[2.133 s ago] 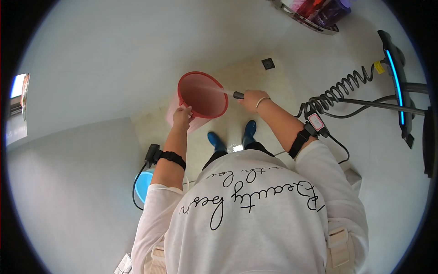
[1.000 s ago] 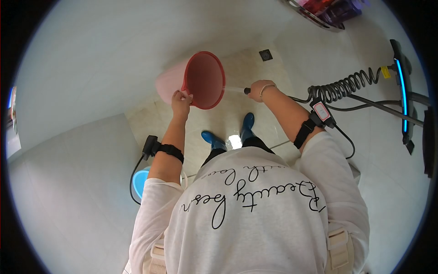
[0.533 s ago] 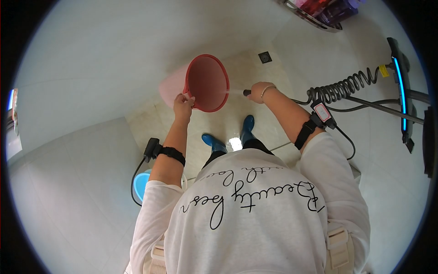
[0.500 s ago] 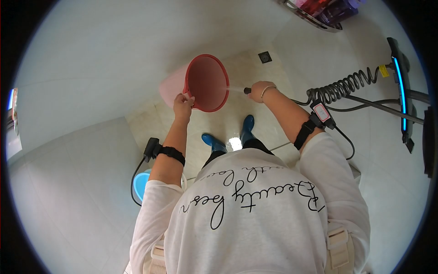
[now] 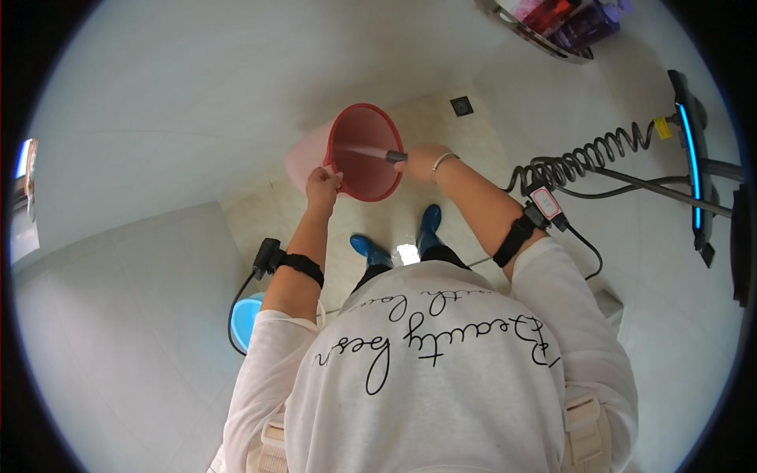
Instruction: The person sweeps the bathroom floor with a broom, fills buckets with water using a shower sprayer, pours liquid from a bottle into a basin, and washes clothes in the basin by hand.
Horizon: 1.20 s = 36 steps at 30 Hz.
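A pink bucket (image 5: 307,158) with a red rim is tilted on its side, its mouth facing right. My left hand (image 5: 322,189) is closed on the near left part of the rim. From the right, my right hand (image 5: 424,162) grips a dark spray nozzle (image 5: 396,156), whose tip is just inside the bucket's mouth. Water sprays from it leftward onto the inner wall. A coiled black hose (image 5: 579,160) runs from near my right wrist to the wall fixture. My fingers hide most of the nozzle's handle.
A black shower panel (image 5: 692,165) with a blue light strip is on the right wall. Bottles (image 5: 585,25) stand on a corner shelf at the top right. A square floor drain (image 5: 461,106) lies beyond the bucket. A blue basin (image 5: 246,319) is by my left elbow.
My right hand has moved left, bringing the nozzle from outside the bucket to its mouth. The coiled hose has stretched left. The bucket and left hand have shifted slightly right and nearer.
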{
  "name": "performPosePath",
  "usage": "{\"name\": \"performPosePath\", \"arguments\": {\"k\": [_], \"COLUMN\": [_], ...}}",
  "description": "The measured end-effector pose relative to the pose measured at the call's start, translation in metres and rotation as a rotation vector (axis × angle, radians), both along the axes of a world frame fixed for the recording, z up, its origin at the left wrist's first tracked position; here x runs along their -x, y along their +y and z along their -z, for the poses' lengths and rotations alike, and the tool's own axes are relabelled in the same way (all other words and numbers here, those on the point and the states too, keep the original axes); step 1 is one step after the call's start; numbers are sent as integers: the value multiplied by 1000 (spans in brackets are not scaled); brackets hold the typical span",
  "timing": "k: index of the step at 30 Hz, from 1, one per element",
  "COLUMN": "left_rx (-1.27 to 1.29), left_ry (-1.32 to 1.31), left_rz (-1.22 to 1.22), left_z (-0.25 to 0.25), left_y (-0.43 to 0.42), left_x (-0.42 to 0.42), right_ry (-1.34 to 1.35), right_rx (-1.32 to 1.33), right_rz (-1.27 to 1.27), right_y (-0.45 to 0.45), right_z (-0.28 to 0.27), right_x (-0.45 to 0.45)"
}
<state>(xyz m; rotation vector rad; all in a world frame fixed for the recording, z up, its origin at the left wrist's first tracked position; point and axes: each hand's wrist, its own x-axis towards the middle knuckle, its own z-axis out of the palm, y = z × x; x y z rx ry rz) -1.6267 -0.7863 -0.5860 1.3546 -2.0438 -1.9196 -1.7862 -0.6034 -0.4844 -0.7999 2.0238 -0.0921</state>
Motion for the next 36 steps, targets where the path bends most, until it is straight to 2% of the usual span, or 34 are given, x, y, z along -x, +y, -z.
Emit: {"name": "performPosePath", "arguments": {"k": [2,6,8,9,11,12,14,16,18,22,26,33,36], "left_rx": [1,30,135,140,362,361,684,580,656,636,737,854,887], "left_ry": [20,-3,125,128,-148,-147,-79,-174,-237,-259,-249,-246,-203], "left_rz": [-7,16,155,142,359,332,409,456,638,703,823,1044,1026], "left_z": [-2,0,18,21,19,17,9,3,6,-4,-5,6,1], "left_y": [1,2,-2,-5,-5,-2,9,13,16,20,18,22,26], "left_x": [0,4,3,2,0,-6,-15,-20,-21,-20,-21,-7,-3], "right_ry": [54,117,116,120,190,196,215,228,246,280,235,262,260], "right_rx": [-72,-94,-78,-73,-55,-52,-119,-145,-173,-87,-37,-28,-48], "right_rz": [118,76,56,43,2,-24,-43,-102,-150,-243,-302,-254,-174], "right_y": [8,14,12,14,23,23,21,8,-2,-18,-35,-42,-30], "right_z": [0,12,3,5,9,6,-25,-36,-36,-22,-27,-36,-25], "right_x": [8,3,-1,0,4,3,2,-2,-6,-22,-39,-43,-30]}}
